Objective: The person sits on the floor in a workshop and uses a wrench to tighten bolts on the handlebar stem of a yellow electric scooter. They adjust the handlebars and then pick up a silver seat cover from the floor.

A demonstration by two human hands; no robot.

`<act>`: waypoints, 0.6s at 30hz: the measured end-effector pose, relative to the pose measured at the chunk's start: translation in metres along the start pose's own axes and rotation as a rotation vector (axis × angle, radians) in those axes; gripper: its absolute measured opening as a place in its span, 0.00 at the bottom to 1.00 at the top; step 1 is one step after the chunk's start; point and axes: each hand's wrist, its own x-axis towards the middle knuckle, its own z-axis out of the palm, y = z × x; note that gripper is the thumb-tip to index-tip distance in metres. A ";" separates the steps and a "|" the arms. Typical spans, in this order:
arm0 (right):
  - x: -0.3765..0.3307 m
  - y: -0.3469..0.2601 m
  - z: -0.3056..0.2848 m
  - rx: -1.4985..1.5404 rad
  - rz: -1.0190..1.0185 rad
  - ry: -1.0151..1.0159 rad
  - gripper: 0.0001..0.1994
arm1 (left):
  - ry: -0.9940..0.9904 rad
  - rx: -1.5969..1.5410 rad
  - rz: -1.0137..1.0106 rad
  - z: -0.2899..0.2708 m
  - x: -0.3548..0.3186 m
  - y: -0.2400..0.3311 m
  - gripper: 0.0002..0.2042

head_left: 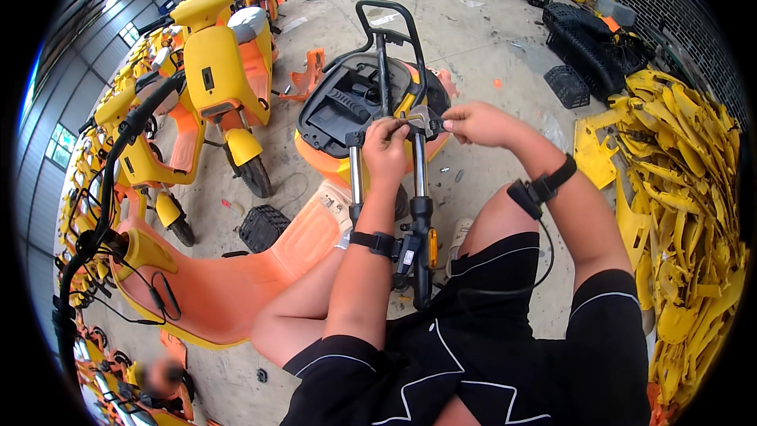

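Head view showed a front fork (420,177) between the person's legs, with two silver tubes and an orange reflector (432,248) on its right side. The left hand (385,154) had bent fingers at the fork's upper end; the right hand (482,125) had thumb and fingertips drawn together just beside that end. What either gripped could not be told. Beyond stood a black tubular frame (415,39); yellow panels (686,189) lay heaped at right.
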 end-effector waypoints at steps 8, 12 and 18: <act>0.036 -0.030 -0.034 -0.283 -0.025 -0.211 0.14 | 0.038 0.040 -0.019 0.001 0.000 0.001 0.07; 0.051 -0.040 -0.043 -0.380 -0.028 -0.290 0.14 | 0.019 0.045 0.012 0.000 -0.002 0.000 0.06; 0.076 -0.054 -0.051 -0.495 -0.010 -0.358 0.17 | 0.023 0.046 -0.020 -0.002 -0.002 0.000 0.06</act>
